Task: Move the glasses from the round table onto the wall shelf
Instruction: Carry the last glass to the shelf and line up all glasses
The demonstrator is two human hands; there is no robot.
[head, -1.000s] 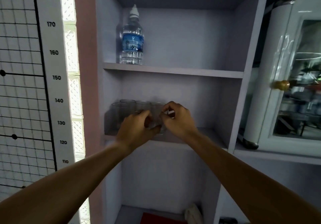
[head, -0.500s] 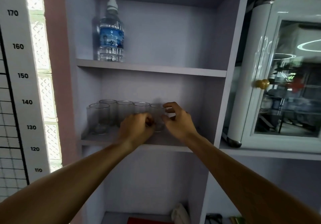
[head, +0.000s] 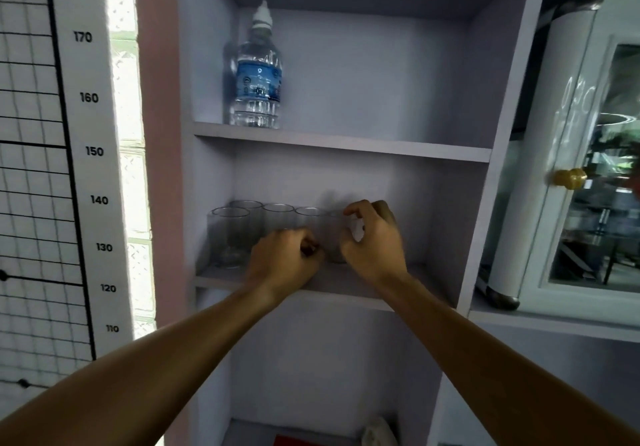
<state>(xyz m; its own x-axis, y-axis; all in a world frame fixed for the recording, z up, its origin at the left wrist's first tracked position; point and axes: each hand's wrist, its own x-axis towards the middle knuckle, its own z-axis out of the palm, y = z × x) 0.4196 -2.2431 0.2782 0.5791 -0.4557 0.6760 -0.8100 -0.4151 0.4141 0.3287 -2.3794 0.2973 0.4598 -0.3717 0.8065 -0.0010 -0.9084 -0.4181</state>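
The wall shelf unit (head: 460,203) fills the centre of the frame, pale lilac, with open compartments stacked one above another. To its right, at the right edge of the frame, stands a white cabinet (head: 540,182) with a glass door and a gold knob (head: 569,178). At the left edge hangs a height chart (head: 86,151) with printed numbers beside a black grid.

Two bare forearms enter from the lower corners and reach to the middle compartment. The shelf board (head: 346,290) there carries the glasses (head: 230,234), clear tumblers standing upright in a close group toward the left and centre of the board; five rims can be made out, the rightmost partly hidden.

The left hand (head: 284,262) is low centre, fingers curled into a loose fist just in front of the row; whether they grip anything cannot be told. The right hand (head: 375,241) is just right of centre, thumb and fingers (head: 353,208) curved in a narrow C around the rightmost glass (head: 334,238); the fingertips are at its rim, but contact cannot be confirmed through the blur.

On the compartment above, toward the upper left of the unit, a water bottle (head: 258,75) with a blue label and white cap stands upright against the side wall
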